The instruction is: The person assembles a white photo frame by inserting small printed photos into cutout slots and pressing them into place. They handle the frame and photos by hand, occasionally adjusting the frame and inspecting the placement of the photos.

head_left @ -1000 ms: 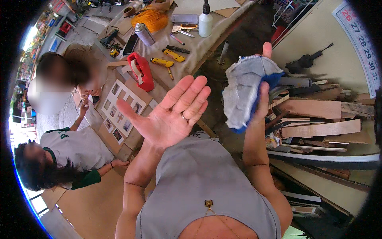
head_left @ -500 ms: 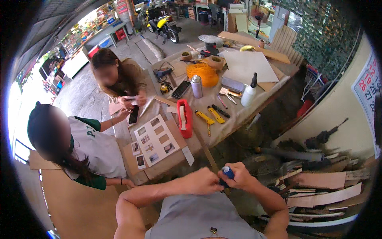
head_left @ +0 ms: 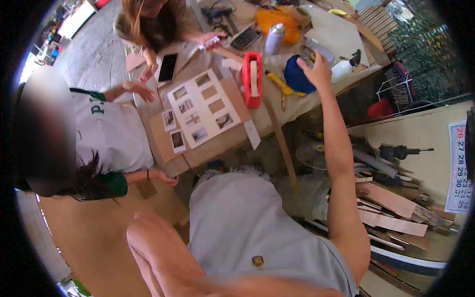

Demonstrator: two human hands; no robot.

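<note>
My right hand point(head_left: 316, 69) reaches over the table, its thumb and fingers at the edge of a dark blue rounded thing point(head_left: 298, 74), whose kind I cannot make out. Close by lie a yellow cutter point(head_left: 278, 80) and a white bottle point(head_left: 341, 72) with a black top. A red tape dispenser point(head_left: 252, 81) stands to the left. My left arm is bent near the lower edge; a blurred patch of skin there hides how the fingers are held.
Left of the dispenser lies a white board point(head_left: 205, 106) with picture windows on brown card. A spray can point(head_left: 274, 38) and orange cord point(head_left: 279, 22) stand farther back. Two people work at the table's left. Wood offcuts point(head_left: 393, 220) lie to the right.
My hands, together on a small blue thing before my chest, have parted. The right has stretched forward over the table; the left has drawn back toward me. The view has tilted and shifted.
</note>
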